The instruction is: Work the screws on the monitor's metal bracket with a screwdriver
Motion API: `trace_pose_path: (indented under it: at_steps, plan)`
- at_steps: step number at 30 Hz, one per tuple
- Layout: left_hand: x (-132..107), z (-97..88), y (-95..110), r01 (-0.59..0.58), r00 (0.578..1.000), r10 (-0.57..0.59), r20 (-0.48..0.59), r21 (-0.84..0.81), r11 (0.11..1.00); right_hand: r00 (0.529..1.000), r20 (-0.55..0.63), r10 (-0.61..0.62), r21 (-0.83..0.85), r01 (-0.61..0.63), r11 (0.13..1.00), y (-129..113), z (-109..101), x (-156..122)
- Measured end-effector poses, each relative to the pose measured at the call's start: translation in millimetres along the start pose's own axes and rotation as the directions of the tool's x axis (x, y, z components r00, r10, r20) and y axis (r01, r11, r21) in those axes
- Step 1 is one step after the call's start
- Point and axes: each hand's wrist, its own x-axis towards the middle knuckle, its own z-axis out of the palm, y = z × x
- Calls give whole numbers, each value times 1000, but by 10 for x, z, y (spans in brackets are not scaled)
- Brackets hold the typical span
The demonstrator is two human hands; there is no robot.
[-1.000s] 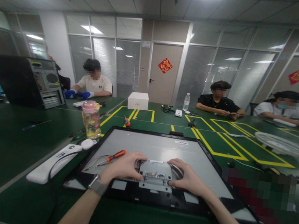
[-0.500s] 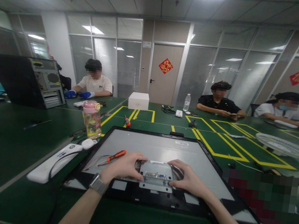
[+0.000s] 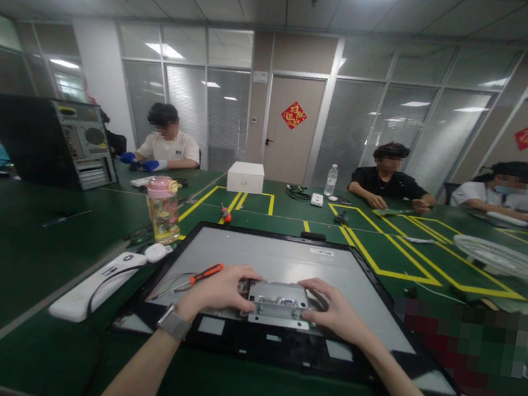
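A metal bracket [image 3: 280, 294] with screw holes and a row of connector ports is held between my two hands, over the near part of a display panel [image 3: 257, 249]. My left hand [image 3: 226, 289] grips its left side, thumb low and fingers at the top edge. On its right side my right hand [image 3: 333, 313] holds in the same way. The panel lies flat, grey-backed with a black frame. Beside my left hand, an orange-handled screwdriver [image 3: 207, 273] and some thin wires rest on the panel. Whether the bracket touches the panel is hard to see.
Left of the panel are a white power strip [image 3: 97, 286] with a cable and a pink-lidded bottle [image 3: 163, 210]. A computer case [image 3: 41, 140] stands far left. Beyond the panel are a white box [image 3: 245, 178] and a small red-handled tool [image 3: 226, 214]. Other people sit across the table.
The bracket has tilted in my hands and its near edge has come up and away from me. Across the table, a person in black now has a green board between the hands.
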Motion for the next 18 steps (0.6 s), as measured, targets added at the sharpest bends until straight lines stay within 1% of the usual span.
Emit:
trace_pose_path:
  at_steps: [3, 6, 11, 14, 18]
  plan:
    - [-6, -5, -14, -11, 1000, 12, -20, 19, 1000, 1000, -19, 11, 4, -11, 1000, -13, -3, 5]
    - [2, 11, -23, -23, 999, 24, -45, 23, 999, 1000, -21, 8, -32, -8, 999, -8, 0, 7]
    - [43, 71, -60, -30, 996, 28, -89, -18, 999, 998, -63, -3, -83, -2, 997, 100, 16, 21]
    - [63, 113, -102, -17, 996, 16, -86, -8, 1000, 997, -72, -16, -92, 9, 996, 170, 31, 31]
    - [81, 153, -141, -9, 998, 9, -68, -4, 1000, 998, -50, 28, -103, -33, 994, 200, 40, 41]
